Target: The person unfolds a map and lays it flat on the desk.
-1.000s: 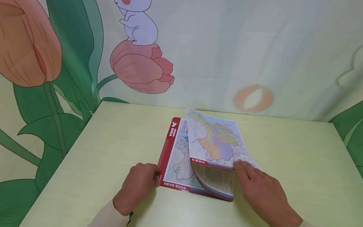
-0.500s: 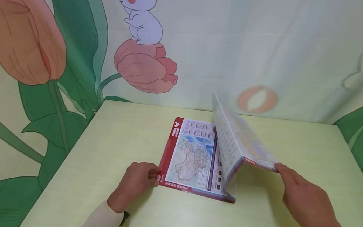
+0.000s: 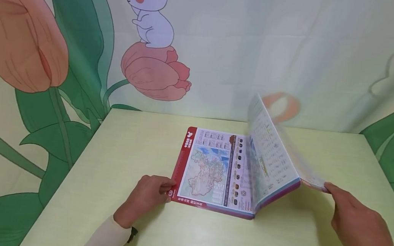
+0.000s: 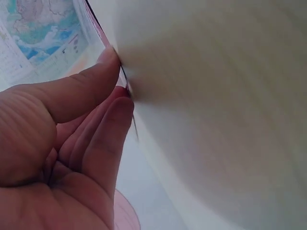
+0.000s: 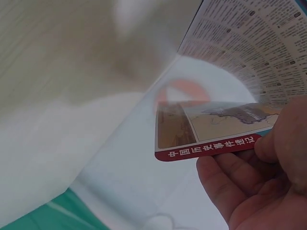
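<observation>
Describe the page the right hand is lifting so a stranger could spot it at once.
On the pale green table lies an open map booklet. From its fold a leaf rises rightward, its corner pinched by the right hand. Unlike the flat map page, it slants up in the air.

My worktop (image 3: pixel 111 170) is pale yellow-green with a faint wood grain. One map book (image 3: pixel 211 169) lies on it near the middle, its left page flat on the surface, its right side lifted clear.

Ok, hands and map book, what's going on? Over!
Left hand pinches the map book at its near left corner, flat on the table. Right hand pinches the lifted pages' corner, holding them raised. Nothing in the way.
</observation>
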